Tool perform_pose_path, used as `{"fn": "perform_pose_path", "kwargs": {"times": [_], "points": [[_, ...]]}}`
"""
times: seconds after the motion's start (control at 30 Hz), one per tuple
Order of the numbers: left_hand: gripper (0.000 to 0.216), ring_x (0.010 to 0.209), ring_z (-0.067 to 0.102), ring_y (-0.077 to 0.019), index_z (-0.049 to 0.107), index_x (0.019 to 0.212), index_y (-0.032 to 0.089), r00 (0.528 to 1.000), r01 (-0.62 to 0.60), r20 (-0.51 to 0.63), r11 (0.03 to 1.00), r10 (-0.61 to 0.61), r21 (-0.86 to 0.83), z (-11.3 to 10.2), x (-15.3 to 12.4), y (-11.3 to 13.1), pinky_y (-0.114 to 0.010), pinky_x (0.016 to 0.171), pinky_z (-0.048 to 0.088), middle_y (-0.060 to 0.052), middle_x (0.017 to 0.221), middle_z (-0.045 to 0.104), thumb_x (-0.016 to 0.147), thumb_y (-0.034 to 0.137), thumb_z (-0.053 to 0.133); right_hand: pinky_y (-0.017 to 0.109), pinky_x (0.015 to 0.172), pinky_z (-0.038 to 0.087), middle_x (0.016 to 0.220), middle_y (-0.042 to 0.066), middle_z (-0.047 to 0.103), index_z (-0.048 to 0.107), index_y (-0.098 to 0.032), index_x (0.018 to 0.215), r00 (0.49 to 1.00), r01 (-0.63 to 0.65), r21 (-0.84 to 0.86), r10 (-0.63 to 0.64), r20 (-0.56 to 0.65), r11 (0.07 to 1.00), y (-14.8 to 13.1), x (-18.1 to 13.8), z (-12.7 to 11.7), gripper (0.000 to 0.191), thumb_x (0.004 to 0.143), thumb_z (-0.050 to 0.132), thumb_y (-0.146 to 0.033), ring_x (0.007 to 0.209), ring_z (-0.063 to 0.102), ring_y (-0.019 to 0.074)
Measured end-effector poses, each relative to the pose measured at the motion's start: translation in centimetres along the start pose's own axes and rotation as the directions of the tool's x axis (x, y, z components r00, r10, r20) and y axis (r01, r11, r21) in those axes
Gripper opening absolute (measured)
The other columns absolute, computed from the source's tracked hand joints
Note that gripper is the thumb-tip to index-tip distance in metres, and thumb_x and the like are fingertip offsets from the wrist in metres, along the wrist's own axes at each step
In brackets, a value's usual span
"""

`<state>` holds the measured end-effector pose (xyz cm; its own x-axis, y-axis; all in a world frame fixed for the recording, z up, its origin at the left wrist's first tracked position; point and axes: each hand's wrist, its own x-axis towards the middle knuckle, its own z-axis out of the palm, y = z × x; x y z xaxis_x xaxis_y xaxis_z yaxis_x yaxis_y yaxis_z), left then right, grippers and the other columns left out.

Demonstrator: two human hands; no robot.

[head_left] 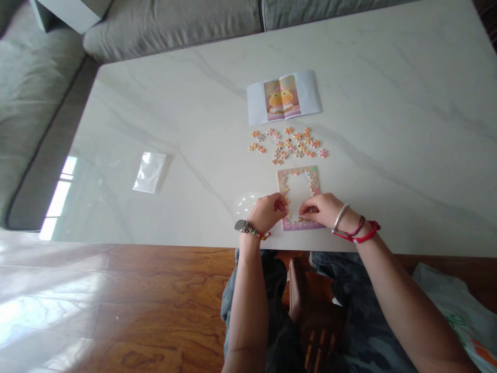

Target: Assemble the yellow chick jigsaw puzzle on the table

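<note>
A joined puzzle border point(313, 178) lies near the table's front edge, with the bare tabletop showing inside it. My left hand point(267, 211) rests at the border's left side, its fingers curled together and touching the edge; whatever they may hold is hidden. Over the lower right of the border is my right hand point(324, 207), thumb and fingers pinched on a small puzzle piece point(300, 218) by the bottom row. Loose puzzle pieces point(291, 147) in orange, yellow and pink are scattered just beyond the border.
Behind the pieces lies a creased reference picture point(282, 98) of a yellow character. A clear plastic bag point(149, 172) is on the left of the white marble-look table point(194, 114). Shiny clear plastic point(245, 203) sits beside my left hand. A grey sofa point(186, 23) borders the far side.
</note>
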<state>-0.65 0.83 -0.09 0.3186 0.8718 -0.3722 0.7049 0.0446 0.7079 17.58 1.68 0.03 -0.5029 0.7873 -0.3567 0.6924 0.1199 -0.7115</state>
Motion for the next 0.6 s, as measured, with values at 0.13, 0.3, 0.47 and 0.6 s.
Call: {"fn": "perform_pose_path", "kwargs": {"times": [0.13,0.3,0.47,0.6], "points": [[0.008,0.058,0.052,-0.0081,0.054,0.072,0.018,1.0,0.013,-0.001,1.0,-0.013,0.017,-0.1,0.0,0.2,-0.02,0.057,0.04,0.002,0.065,0.058,0.064,0.018,0.052,0.019,0.056,0.043,0.072,0.0,0.066,0.066,-0.02,0.079,1.0,-0.004,0.089,0.006,-0.029,0.996,0.1,0.0,-0.1,0.018,0.067,0.054,-0.018,0.059,0.057,0.0099],[0.011,0.059,0.051,-0.0079,0.055,0.076,0.018,1.0,-0.004,0.008,1.0,0.004,0.0,-0.4,-0.2,0.8,-0.021,0.058,0.04,0.001,0.07,0.06,0.071,0.024,0.048,0.018,0.049,0.044,0.066,0.001,0.065,0.064,-0.017,0.075,0.994,-0.11,0.333,0.108,0.022,0.936,0.7,0.1,-0.2,0.013,0.065,0.055,-0.019,0.055,0.058,0.01],[0.017,0.06,0.049,-0.007,0.056,0.078,0.018,0.993,-0.092,0.073,0.993,0.097,-0.072,-0.5,-0.4,1.5,-0.02,0.058,0.039,0.001,0.07,0.059,0.075,0.03,0.044,0.017,0.04,0.042,0.056,-0.001,0.061,0.056,-0.016,0.068,0.971,-0.237,0.526,0.208,0.115,0.817,0.6,0.1,-0.2,0.009,0.061,0.06,-0.019,0.047,0.056,0.0094],[0.014,0.06,0.048,-0.0067,0.056,0.079,0.017,0.989,-0.091,0.105,0.989,0.103,-0.114,-0.6,-0.5,1.8,-0.019,0.056,0.039,0.002,0.069,0.058,0.073,0.025,0.046,0.015,0.036,0.039,0.056,0.001,0.062,0.052,-0.015,0.067,0.96,-0.278,0.571,0.223,0.167,0.772,0.3,0.0,-0.2,0.01,0.064,0.06,-0.021,0.045,0.057,0.009]]}}
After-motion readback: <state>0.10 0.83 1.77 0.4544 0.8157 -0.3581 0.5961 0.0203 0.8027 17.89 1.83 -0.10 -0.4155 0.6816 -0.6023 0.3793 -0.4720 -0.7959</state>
